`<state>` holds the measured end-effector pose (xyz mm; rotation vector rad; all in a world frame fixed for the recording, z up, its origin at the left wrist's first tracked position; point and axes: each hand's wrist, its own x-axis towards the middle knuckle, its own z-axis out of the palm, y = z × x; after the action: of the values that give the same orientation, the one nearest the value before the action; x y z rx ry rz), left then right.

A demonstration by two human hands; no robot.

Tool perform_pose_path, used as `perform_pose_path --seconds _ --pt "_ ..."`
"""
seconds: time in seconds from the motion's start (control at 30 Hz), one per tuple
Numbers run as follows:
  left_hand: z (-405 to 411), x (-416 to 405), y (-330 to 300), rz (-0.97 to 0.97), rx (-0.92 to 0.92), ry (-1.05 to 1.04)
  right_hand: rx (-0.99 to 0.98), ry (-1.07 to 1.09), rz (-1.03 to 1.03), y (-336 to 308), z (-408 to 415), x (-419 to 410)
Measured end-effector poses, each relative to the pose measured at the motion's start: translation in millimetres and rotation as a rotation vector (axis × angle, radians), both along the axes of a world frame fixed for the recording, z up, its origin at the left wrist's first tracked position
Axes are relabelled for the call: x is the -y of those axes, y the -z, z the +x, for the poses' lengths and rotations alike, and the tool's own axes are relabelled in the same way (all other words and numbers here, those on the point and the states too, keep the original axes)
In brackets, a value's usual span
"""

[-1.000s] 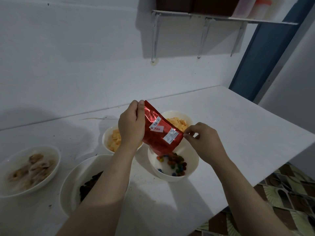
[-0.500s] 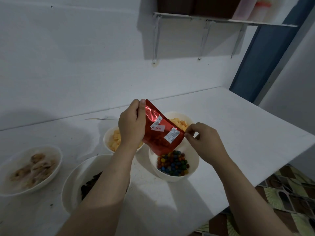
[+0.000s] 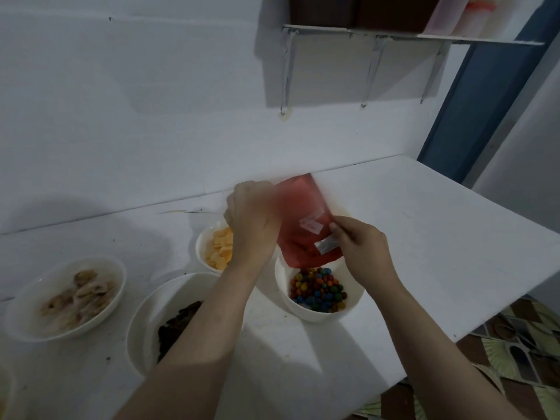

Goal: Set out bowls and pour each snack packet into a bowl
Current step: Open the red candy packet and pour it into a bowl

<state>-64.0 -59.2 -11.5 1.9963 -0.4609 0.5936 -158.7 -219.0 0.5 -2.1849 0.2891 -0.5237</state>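
A red snack packet (image 3: 306,225) is held mouth-down over the bowl of coloured candies (image 3: 318,291) on the white desk (image 3: 424,237). Its upper left edge is gripped by the left hand (image 3: 253,219), fingers curled round it. Its right edge is pinched by the right hand (image 3: 360,245), thumb & fingers together. Both forearms are extended fwd. White labels on the packet are blurred, text unreadable.

— Where am I working?

— A plain home kitchen corner, I'd say. My bowls sit on a white counter (image 3: 424,253) pushed against a bare white wall (image 3: 136,116).

— What else says home?

— A bracketed wall shelf (image 3: 409,36) above the counter's far edge carries containers, a blue door frame (image 3: 472,110) stands past its far right corner, and patterned floor tiles (image 3: 521,359) show below its near right edge.
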Motion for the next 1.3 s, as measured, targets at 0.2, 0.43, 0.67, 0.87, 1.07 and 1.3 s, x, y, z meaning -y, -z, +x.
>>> perform_pose_path --seconds 0.2,0.43,0.67,0.87,1.07,1.3 --pt "-14 13 1 -0.546 -0.656 0.452 0.002 0.002 0.277 14 -11 3" --pt "-23 25 -10 -0.455 -0.537 0.523 0.156 -0.08 0.576 -2 -16 -5" --pt "-23 25 -9 -0.529 -0.631 0.548 0.11 -0.143 0.641 -5 -18 -4" --pt "-24 26 -10 -0.606 -0.618 0.524 0.174 -0.013 0.647 -14 -18 2" --pt "-23 26 -7 -0.667 -0.572 0.536 0.166 -0.051 0.649 -17 -14 6" --pt "-19 18 -2 -0.397 -0.528 0.626 0.305 -0.005 0.7 -27 -11 8"
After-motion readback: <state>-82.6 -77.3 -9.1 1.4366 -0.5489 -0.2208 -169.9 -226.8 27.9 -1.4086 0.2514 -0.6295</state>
